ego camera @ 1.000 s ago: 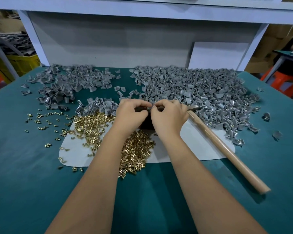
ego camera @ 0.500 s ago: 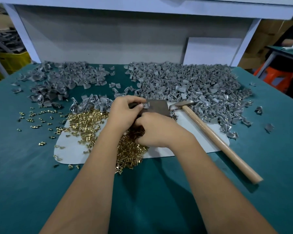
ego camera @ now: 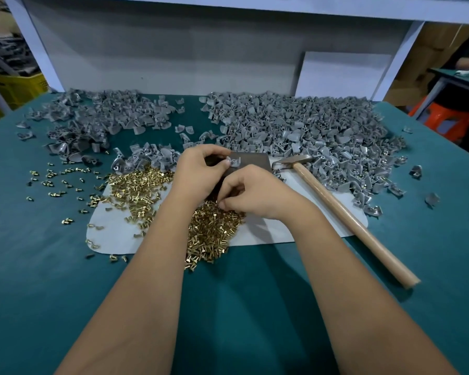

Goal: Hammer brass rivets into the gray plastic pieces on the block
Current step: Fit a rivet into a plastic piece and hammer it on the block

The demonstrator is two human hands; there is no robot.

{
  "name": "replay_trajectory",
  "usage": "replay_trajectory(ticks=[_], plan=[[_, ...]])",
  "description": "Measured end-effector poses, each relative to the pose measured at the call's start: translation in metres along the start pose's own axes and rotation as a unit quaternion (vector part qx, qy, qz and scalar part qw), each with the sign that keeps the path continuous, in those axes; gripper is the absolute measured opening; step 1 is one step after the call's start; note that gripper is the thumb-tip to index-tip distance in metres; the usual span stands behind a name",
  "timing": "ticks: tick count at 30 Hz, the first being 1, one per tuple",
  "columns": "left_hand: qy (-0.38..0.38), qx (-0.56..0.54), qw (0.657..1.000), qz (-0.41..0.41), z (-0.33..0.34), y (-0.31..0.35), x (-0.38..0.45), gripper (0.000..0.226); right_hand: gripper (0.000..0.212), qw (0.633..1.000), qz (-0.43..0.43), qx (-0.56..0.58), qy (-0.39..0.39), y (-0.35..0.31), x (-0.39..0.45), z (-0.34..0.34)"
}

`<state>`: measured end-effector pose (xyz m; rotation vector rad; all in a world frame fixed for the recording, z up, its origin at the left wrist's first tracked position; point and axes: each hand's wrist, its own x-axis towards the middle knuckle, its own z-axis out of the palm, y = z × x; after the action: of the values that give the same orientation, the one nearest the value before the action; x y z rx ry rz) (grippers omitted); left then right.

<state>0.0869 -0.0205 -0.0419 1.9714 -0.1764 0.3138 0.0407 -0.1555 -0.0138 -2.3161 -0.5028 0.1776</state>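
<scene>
The left hand (ego camera: 201, 169) pinches a gray plastic piece (ego camera: 234, 161) against the near-left corner of the dark block (ego camera: 255, 161), while the right hand (ego camera: 249, 193), fingers curled down, digs into the heap of brass rivets (ego camera: 209, 228) just in front of the block; whether a rivet is already pinched between its fingertips I cannot tell, since they are buried in the pile. The piece lies just beyond and slightly left of the right hand, so any rivet must travel a little way forward to reach it. The hammer (ego camera: 344, 209) lies untouched to the right, head beside the block and wooden handle slanting toward the person, nearer the right hand.
</scene>
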Motion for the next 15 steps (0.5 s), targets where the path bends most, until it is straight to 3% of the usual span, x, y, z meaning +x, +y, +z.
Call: replay_trajectory(ticks=[3,8,15], plan=[[0.004,0.02,1.0,-0.006,0.0,-0.002,0.001,0.013,0.021,0.993,0.0,0.108,0.042,0.002,-0.001,-0.003],[-0.002,0.074,0.997,0.022,0.002,-0.003,0.001,0.014,0.013,0.957,0.006,0.117,0.266,0.013,0.008,-0.017],[0.0,0.109,0.994,0.031,0.003,-0.001,0.0,0.012,0.009,0.966,0.053,0.04,0.249,0.017,0.031,-0.015]])
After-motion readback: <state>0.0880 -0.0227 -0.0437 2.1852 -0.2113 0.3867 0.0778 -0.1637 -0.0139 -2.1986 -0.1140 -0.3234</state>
